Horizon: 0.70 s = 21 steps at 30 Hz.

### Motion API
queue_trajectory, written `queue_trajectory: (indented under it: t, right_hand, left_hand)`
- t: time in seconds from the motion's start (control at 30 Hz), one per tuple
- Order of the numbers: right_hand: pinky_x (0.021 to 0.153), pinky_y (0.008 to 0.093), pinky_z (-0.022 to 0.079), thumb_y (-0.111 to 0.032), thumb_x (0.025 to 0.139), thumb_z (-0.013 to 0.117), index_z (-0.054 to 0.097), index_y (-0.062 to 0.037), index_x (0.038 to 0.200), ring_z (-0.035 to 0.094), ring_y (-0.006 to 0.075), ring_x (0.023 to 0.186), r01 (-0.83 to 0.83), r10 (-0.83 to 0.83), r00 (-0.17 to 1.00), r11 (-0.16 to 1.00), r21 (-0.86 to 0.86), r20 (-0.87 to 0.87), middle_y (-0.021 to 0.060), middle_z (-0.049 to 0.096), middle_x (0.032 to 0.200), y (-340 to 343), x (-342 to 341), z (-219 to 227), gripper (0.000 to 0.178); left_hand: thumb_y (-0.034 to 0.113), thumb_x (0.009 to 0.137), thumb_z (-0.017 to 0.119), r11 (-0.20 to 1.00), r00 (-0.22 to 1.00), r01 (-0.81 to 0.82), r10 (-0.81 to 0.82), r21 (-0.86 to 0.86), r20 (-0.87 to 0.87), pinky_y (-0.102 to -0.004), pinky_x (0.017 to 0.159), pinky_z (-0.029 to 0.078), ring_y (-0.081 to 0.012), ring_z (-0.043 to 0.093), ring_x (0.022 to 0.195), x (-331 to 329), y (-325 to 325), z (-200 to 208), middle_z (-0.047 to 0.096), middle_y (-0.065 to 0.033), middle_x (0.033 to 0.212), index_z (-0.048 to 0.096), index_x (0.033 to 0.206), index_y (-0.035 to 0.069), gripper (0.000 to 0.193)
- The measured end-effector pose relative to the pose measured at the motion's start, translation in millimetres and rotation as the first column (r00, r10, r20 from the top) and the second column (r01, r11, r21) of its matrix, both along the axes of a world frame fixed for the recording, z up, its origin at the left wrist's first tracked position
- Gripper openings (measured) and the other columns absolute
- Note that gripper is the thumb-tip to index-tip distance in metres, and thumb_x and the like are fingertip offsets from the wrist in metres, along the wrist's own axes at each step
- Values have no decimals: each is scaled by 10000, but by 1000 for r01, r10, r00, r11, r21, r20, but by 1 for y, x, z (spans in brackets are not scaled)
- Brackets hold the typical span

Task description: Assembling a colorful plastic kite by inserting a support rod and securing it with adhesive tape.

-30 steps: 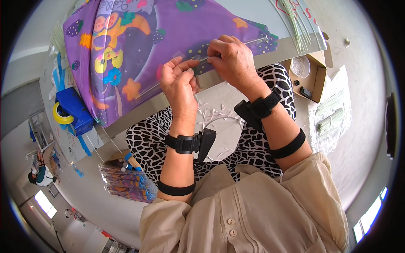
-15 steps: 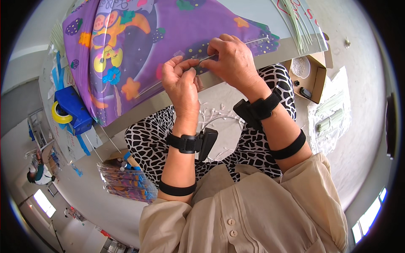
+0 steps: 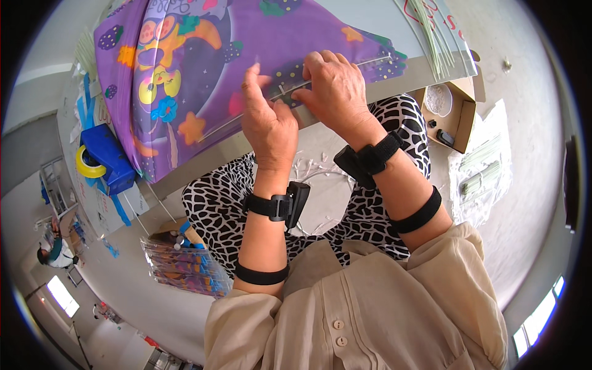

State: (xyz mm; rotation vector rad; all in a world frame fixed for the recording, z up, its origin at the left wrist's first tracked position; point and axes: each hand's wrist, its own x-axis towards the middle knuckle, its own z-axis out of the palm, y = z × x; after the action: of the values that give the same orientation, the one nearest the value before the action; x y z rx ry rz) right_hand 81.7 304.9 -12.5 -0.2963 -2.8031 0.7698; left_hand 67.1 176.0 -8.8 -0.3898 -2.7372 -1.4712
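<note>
A purple printed sheet with cartoon figures, stars and berries is spread on the table, its near edge toward me. Along that edge lies a thin whitish rod, partly hidden under my hands. A small pale cross-shaped piece sits at the rod between them. My left hand is raised just left of this piece, fingers apart and a little blurred, holding nothing. Over the rod to the right, my right hand rests with bent fingers on the sheet and its thumb held apart from them.
A blue tape dispenser with yellow tape stands at the table's left. Pale thin rods lie at the far right. Lower right are a cardboard box holding a white bowl, and bagged rods. Packaged printed sheets lie lower left.
Both hands have come out of their pinch at the rod. My left fingers have lifted and spread, and the small pale piece now shows between the hands.
</note>
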Motion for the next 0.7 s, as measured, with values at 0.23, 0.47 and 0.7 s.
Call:
queue_trajectory:
  t: [0.23, 0.47, 0.7]
  right_hand:
    - [746, 375, 448, -104, 728, 672, 586, -54, 999, 572, 264, 913, -178, 166, 975, 982, -69, -150, 87, 574, 923, 3, 16, 8, 288]
    - [785, 316, 431, -72, 749, 576, 585, -45, 1145, 531, 204, 926, -309, 344, 936, 904, 296, -73, 79, 533, 978, -8, 31, 12, 397]
    - [842, 325, 423, -28, 748, 574, 561, -60, 1202, 528, 219, 981, -326, 343, 939, 914, 242, -30, 82, 520, 1042, -4, 26, 9, 455]
  left_hand:
    - [-113, 708, 476, 962, 985, -169, 159, 215, 63, -279, 694, 447, -135, 488, 747, -2, -25, 9, 462, -88, 1107, 444, 1301, 49, 615]
    - [-107, 721, 512, 865, 908, -280, 97, 417, 408, -199, 533, 386, -69, 453, 654, 12, -34, 20, 496, -37, 952, 505, 1240, -4, 529]
    - [36, 822, 506, 689, 663, -447, -173, 570, 728, -183, 403, 262, -33, 317, 457, -1, -44, 26, 382, 50, 632, 547, 1104, -74, 305]
